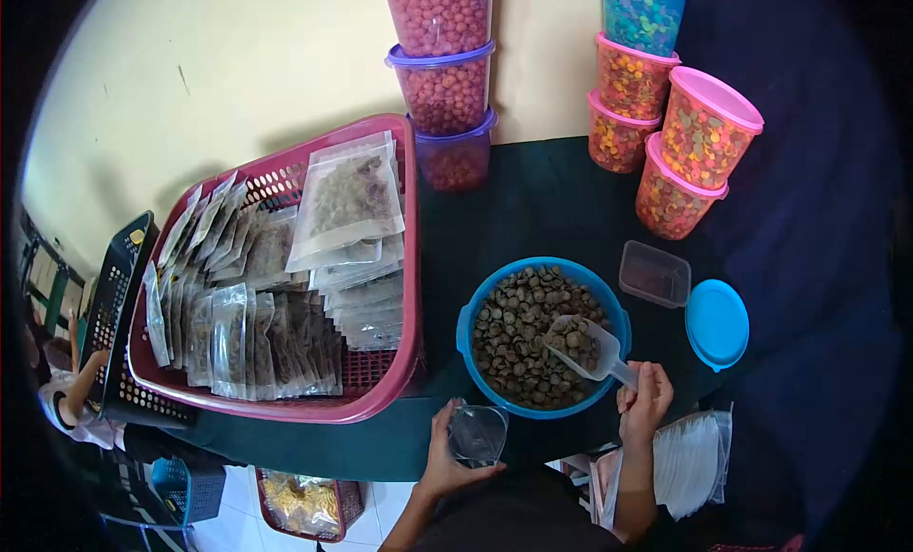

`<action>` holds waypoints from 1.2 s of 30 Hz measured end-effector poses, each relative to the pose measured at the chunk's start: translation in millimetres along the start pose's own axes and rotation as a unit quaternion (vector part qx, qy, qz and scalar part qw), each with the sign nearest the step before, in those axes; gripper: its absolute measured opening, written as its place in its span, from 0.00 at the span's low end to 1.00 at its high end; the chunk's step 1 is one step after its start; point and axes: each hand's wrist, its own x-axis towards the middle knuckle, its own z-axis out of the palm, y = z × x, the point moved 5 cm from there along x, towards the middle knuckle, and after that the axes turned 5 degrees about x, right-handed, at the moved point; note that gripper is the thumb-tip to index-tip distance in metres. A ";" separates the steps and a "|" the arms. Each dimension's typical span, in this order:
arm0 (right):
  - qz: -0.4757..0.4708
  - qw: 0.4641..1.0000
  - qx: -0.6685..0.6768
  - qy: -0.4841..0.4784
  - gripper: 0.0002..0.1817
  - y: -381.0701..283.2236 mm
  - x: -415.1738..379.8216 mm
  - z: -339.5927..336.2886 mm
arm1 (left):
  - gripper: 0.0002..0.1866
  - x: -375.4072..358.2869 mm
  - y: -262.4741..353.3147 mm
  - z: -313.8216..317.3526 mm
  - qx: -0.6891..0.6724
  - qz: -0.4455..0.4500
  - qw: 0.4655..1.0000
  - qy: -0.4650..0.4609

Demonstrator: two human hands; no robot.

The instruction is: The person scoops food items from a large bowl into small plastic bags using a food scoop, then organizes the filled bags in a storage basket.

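Observation:
My right hand (647, 397) grips the handle of a translucent plastic scoop (605, 354). The scoop carries small dark brown round pieces (573, 339) and sits over a blue tub (464, 335) filled with the same pieces. To the left of the tub's near edge, my left hand (451, 460) is wrapped around a small clear plastic container (478, 434). No brown pieces show inside that container.
A maroon basket (411, 305) of filled clear pouches (347, 202) stands at left. Behind are stacked tubs of pink balls (439, 94) and colourful pieces (708, 138). A rectangular container (654, 274) and blue lid (717, 325) lie right. Another person's arm (76, 390) shows far left.

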 end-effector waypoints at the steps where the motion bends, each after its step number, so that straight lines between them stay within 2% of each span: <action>1: -0.009 1.000 0.005 0.002 0.13 -2.6 -4.8 0.5 | 0.61 0.4 0.5 -0.3 0.021 0.007 1.000 -0.014; 6: -0.036 0.999 0.015 0.009 0.13 -18.6 -34.7 8.1 | 0.58 3.6 11.0 -1.1 0.018 0.100 0.993 -0.056; 8: -0.043 0.999 0.024 0.014 0.13 -24.7 -48.6 10.5 | 0.58 5.0 13.7 0.2 0.002 0.106 0.991 -0.076; 10: -0.040 0.997 0.017 0.070 0.12 -29.0 -63.3 7.9 | 0.56 4.6 16.8 2.1 -0.019 0.145 0.985 -0.096; 14: -0.056 0.996 0.011 0.066 0.11 -33.4 -90.5 5.2 | 0.55 -1.2 11.9 9.9 -0.090 0.143 0.977 -0.129; 16: -0.067 0.983 -0.069 0.159 0.13 -33.1 -107.0 0.5 | 0.56 -2.4 8.6 7.9 -0.087 0.147 0.976 -0.137; 17: -0.068 0.981 -0.071 0.168 0.13 -33.3 -112.6 -2.8 | 0.56 -3.4 6.0 6.2 -0.080 0.149 0.976 -0.134; 19: -0.044 0.984 -0.165 0.047 0.15 -31.8 -119.2 2.0 | 0.57 -6.0 -0.2 7.0 -0.092 0.153 0.974 -0.139; 21: -0.026 0.981 -0.184 0.047 0.16 -35.9 -124.9 7.3 | 0.57 -4.6 -0.1 3.3 -0.102 0.129 0.977 -0.138; 23: -0.053 0.963 -0.263 -0.007 0.15 -42.4 -127.2 17.7 | 0.57 -5.3 2.6 2.2 -0.083 0.152 0.975 -0.140; 25: -0.075 0.960 -0.269 -0.022 0.14 -55.4 -125.4 28.3 | 0.57 -5.7 9.5 0.5 -0.064 0.175 0.973 -0.139; 27: -0.087 0.892 -0.426 -0.126 0.12 -69.9 -123.6 53.1 | 0.57 -6.6 11.5 2.5 -0.057 0.180 0.970 -0.151; 29: -0.169 0.819 -0.492 -0.242 0.11 -79.8 -126.6 93.7 | 0.57 -7.0 15.7 4.2 -0.048 0.191 0.967 -0.159; 31: -0.232 0.709 -0.590 -0.309 0.11 -71.4 -136.3 116.5 | 0.56 -6.8 19.3 7.6 -0.026 0.210 0.965 -0.157; 33: -0.209 0.692 -0.609 -0.327 0.10 -62.4 -139.2 128.3 | 0.57 -7.7 19.2 8.5 -0.023 0.228 0.962 -0.148; 36: -0.219 0.686 -0.600 -0.349 0.10 -63.7 -137.4 133.5 | 0.57 -7.6 14.2 8.6 -0.058 0.196 0.969 -0.138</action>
